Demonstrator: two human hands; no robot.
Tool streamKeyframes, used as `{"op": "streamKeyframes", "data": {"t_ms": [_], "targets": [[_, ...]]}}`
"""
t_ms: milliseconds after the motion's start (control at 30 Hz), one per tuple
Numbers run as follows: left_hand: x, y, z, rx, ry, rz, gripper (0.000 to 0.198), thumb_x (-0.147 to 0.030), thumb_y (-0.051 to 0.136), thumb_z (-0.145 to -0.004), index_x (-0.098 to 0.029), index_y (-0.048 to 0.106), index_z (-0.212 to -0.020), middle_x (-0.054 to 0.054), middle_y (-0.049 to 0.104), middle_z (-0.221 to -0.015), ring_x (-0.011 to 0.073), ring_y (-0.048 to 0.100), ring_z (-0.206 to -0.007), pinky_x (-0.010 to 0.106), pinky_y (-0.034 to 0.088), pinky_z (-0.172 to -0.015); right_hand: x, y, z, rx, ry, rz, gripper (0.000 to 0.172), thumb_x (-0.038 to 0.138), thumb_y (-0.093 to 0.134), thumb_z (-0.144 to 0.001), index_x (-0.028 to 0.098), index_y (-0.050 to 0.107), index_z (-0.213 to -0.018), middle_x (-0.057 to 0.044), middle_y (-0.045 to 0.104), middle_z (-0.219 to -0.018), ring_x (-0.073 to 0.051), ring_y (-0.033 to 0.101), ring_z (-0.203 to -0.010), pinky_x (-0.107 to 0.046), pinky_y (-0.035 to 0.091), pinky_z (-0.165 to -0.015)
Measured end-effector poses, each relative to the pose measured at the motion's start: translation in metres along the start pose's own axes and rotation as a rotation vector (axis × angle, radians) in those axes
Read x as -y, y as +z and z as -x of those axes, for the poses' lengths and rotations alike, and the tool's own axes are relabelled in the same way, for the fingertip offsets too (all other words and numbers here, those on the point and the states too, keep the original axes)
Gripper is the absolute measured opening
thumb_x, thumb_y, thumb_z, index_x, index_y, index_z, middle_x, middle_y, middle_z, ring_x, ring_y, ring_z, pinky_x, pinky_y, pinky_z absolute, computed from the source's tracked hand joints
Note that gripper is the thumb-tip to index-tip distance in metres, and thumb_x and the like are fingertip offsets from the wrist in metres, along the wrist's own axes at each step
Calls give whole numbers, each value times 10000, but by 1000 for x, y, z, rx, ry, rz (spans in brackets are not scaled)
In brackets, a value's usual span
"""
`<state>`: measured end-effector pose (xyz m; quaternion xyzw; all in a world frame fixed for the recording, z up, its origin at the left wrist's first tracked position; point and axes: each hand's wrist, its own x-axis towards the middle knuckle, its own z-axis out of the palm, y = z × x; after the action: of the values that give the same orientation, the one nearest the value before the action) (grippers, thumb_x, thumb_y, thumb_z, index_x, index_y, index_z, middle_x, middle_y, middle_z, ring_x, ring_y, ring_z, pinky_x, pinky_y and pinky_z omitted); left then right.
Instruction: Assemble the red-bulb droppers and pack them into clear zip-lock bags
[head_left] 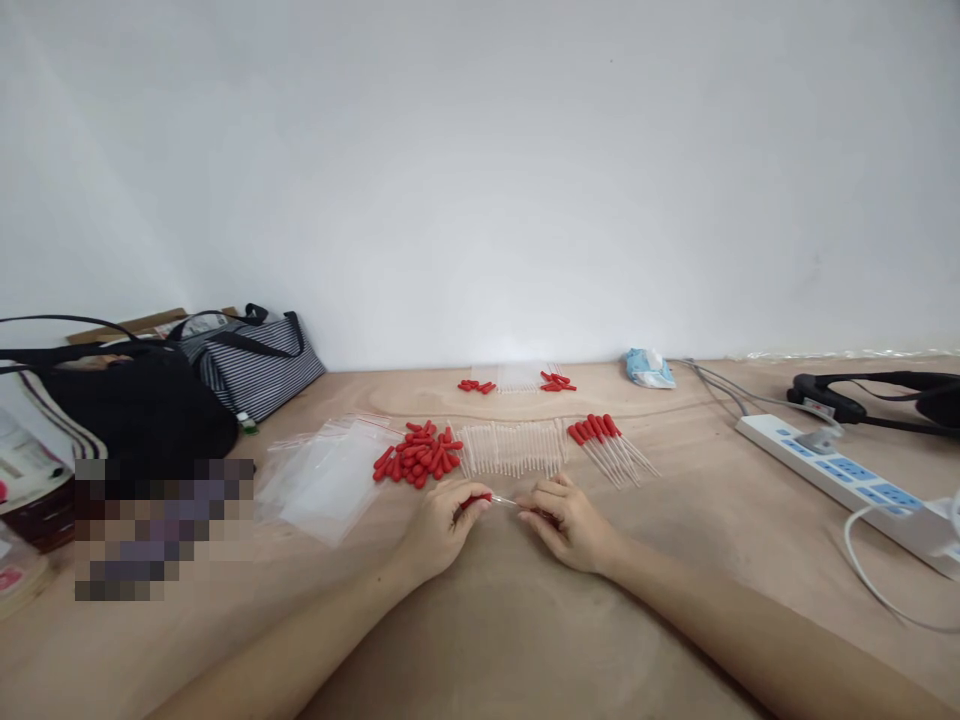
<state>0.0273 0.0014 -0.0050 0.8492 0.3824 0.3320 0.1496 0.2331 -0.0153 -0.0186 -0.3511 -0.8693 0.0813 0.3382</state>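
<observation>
My left hand [444, 528] is closed around a red rubber dropper bulb [477, 498]. From its end a thin clear dropper tube [504, 501] runs to my right hand [564, 525], whose fingers pinch its other part. Whether the tube sits inside the bulb is too small to tell. Just beyond my left hand lies a pile of loose red bulbs [418, 455]. A row of clear tubes [514, 448] lies side by side past both hands. To the right of that row, several droppers with red bulbs on their tubes [604, 448] lie fanned out.
Clear zip bags [330, 485] lie left of the bulbs. More red bulbs [556, 381] and tubes [519, 377] are near the wall. At right are a power strip [840, 480], cables and a black headset [870, 395]. A tissue pack [649, 368] and striped bag [259, 365] stand behind.
</observation>
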Motion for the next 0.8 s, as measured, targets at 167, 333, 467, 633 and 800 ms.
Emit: {"op": "streamKeyframes", "data": {"t_ms": [167, 333, 467, 633, 800], "targets": [[1, 0, 3, 35, 71, -29, 162, -240, 433, -841, -193, 584, -803, 0, 652, -727, 141, 569, -673, 340, 372, -809, -3, -4, 0, 60, -9, 29, 158, 212, 434, -849, 195, 580, -907, -8, 609, -717, -117, 525, -645, -289, 278, -675], [1, 1, 5, 86, 127, -107, 162, -223, 409, -846, -194, 560, -797, -7, 654, -727, 130, 573, -656, 399, 305, -882, -5, -8, -1, 81, -64, 170, 189, 206, 418, -846, 207, 603, -886, -19, 619, -748, -117, 511, -643, -310, 229, -666], [-1, 1, 6, 95, 167, -135, 163, -216, 398, -846, -186, 540, -773, -4, 642, -708, 126, 570, -649, 409, 285, -907, -1, -7, 0, 68, -93, 211, 210, 205, 395, -847, 191, 604, -860, -19, 596, -708, -117, 481, -611, -311, 220, -651], [-2, 1, 6, 98, 214, -148, 172, -212, 379, -849, -178, 524, -761, -10, 611, -670, 118, 550, -615, 396, 299, -902, 2, -1, -2, 78, -73, 154, 241, 187, 339, -863, 166, 579, -841, -28, 579, -708, -126, 478, -641, -297, 238, -654], [-2, 2, 6, 105, 217, -154, 176, -202, 369, -848, -178, 520, -761, -8, 599, -666, 121, 544, -629, 387, 310, -902, 0, 6, -5, 69, -102, 141, 252, 183, 315, -869, 159, 563, -827, -38, 582, -709, -130, 486, -650, -293, 245, -643]]}}
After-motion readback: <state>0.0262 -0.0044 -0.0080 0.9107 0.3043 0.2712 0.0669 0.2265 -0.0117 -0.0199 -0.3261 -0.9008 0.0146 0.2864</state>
